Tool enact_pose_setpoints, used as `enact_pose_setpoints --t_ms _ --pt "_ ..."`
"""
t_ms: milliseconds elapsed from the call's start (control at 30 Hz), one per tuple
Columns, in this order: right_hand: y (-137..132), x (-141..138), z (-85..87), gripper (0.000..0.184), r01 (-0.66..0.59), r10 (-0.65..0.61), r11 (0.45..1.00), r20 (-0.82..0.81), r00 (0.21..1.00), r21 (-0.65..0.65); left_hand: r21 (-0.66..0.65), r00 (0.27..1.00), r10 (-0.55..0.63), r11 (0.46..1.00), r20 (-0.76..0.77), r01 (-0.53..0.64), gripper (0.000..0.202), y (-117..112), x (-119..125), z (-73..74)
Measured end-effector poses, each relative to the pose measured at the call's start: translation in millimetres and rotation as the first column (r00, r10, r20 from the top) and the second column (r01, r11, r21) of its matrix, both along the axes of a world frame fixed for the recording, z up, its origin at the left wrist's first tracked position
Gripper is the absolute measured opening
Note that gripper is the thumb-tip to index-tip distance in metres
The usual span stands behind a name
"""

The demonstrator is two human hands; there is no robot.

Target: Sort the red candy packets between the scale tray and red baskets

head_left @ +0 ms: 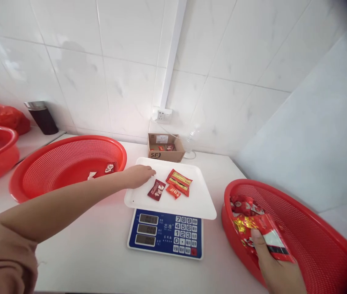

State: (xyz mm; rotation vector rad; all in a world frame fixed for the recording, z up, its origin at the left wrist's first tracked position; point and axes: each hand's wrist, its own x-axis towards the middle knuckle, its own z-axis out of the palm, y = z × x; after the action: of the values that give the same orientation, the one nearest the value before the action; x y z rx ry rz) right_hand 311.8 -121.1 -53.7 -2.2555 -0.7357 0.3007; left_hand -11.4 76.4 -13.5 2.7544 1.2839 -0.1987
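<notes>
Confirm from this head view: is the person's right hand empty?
No, the right hand grips glossy red-and-gold plastic packaging at the red, oval, perforated plastic basket.

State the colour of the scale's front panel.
The scale's front panel is blue, in the head view.

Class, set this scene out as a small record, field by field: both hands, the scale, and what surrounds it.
Left hand: at the tray's left side; grip unclear
Right hand: holding a shiny red packet at the right basket
Scale: blue front
On tray: maroon packet, small red packet, red-and-yellow packaging
Behind tray: cardboard box
Left of scale: left basket
</notes>
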Motion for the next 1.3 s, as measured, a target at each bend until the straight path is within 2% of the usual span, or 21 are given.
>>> enact_pose_setpoints --t_ms 100,233,333,433,533,667,767,900,1000,1067,1167,1233,1300 --pt "0.4 3.1 -3.4 0.071 0.001 -0.001 1.0 0.017 1.0 0.001 0.102 0.994 0.108 0.989 0.0 -0.107 0.045 2.9 -13.9 10.3" --pt "0.4 -1.1 0.6 0.071 -0.033 0.033 0.999 -0.001 0.999 -0.017 0.217 0.963 0.269 0.94 0.006 -0.264 0.046 0.5 -49.7 34.6" --pt "0.4 -4.6 4.4 0.075 -0.024 0.023 0.999 -0.021 1.0 -0.029 0.243 0.958 0.286 0.928 0.021 -0.282 0.037 -8.5 -65.9 44.0" --pt "1.0 -4.6 4.0 0.077 -0.012 0.012 1.0 -0.017 1.0 -0.022 0.197 0.978 0.201 0.958 0.052 -0.207 0.035 -22.5 -54.1 37.2" --pt "1.4 -3.9 1.7 0.071 -0.001 0.001 1.0 -0.001 1.0 0.017 0.107 0.993 0.088 0.99 0.077 -0.096 0.044 -33.6 -21.3 20.3" --pt "0.2 -4.4 2.0 0.068 -0.031 0.03 0.997 0.018 0.999 0.064 0.057 0.995 -0.031 0.998 0.091 0.026 0.043 -35.9 20.3 1.4" --pt "-1.7 -1.9 1.7 0.065 -0.043 0.042 0.998 0.011 0.999 0.053 0.041 0.992 -0.061 0.998 0.11 0.057 0.035 -33.9 33.6 -2.5" --pt "-2.9 1.3 -0.4 0.058 -0.088 0.084 0.99 0.041 0.996 0.113 0.042 0.99 -0.024 0.999 0.136 0.018 0.033 -34.4 21.7 8.3" --pt "-2.0 -3.1 2.7 0.058 -0.082 0.08 0.989 0.025 0.996 0.126 0.119 0.988 0.073 0.989 0.136 -0.09 0.032 -35.0 -9.0 27.3" --pt "-1.1 -8.2 6.7 0.057 -0.089 0.089 0.983 0.009 0.996 0.158 0.213 0.979 0.185 0.957 0.083 -0.199 0.031 -34.7 -33.2 40.5" --pt "-0.3 -14.1 11.0 0.055 -0.124 0.126 0.971 -0.001 0.992 0.202 0.261 0.961 0.274 0.925 0.043 -0.276 0.031 -35.1 -55.2 50.5" --pt "-0.1 -15.1 11.1 0.055 -0.136 0.139 0.97 -0.001 0.99 0.202 0.22 0.969 0.234 0.944 0.075 -0.245 0.032 -37.2 -50.5 47.2" --pt "0.1 -13.9 9.7 0.055 -0.132 0.132 0.971 0.015 0.991 0.197 0.15 0.987 0.125 0.979 0.105 -0.14 0.032 -40.7 -30.0 37.0"
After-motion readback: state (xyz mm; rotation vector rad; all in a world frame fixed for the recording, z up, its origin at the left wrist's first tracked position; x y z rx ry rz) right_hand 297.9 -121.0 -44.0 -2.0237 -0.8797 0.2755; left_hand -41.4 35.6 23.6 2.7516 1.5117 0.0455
